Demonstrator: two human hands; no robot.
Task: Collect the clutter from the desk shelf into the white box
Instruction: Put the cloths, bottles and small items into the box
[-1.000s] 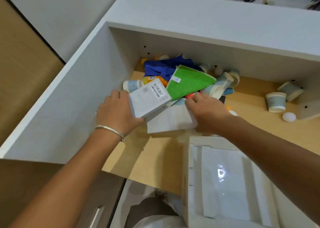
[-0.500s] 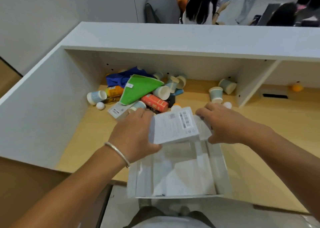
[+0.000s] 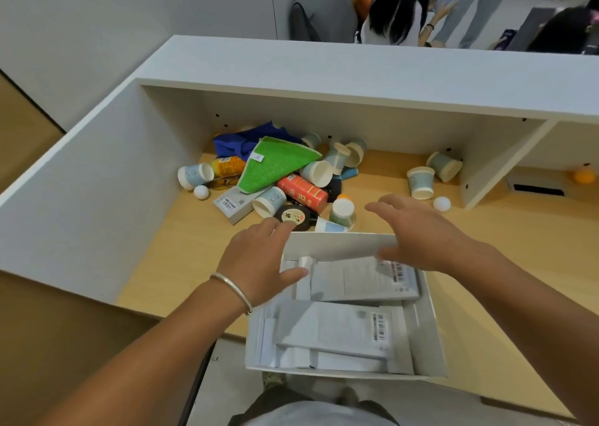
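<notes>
The white box (image 3: 436,335) sits at the near edge of the wooden desk. Two flat white cartons (image 3: 363,283) with barcodes lie inside it. My left hand (image 3: 259,257) hovers over the box's far left corner with fingers spread and nothing in it. My right hand (image 3: 418,231) is over the far right rim, fingers apart, also holding nothing. Beyond the box, under the shelf, lies a clutter pile: a green cloth (image 3: 275,166), a blue cloth (image 3: 240,142), a red can (image 3: 301,192), a black round tin (image 3: 291,216), a white carton (image 3: 231,205) and several paper cups (image 3: 194,176).
Two more paper cups (image 3: 421,182) and a white ball (image 3: 441,203) lie to the right near a white divider panel (image 3: 499,166). An orange ball (image 3: 584,176) sits past the divider. A white side wall (image 3: 81,182) bounds the left. People stand behind the desk.
Both hands carried white cartons from the pile back to the white box and let go of them. The cartons now lie inside and both hands are open above the box.
</notes>
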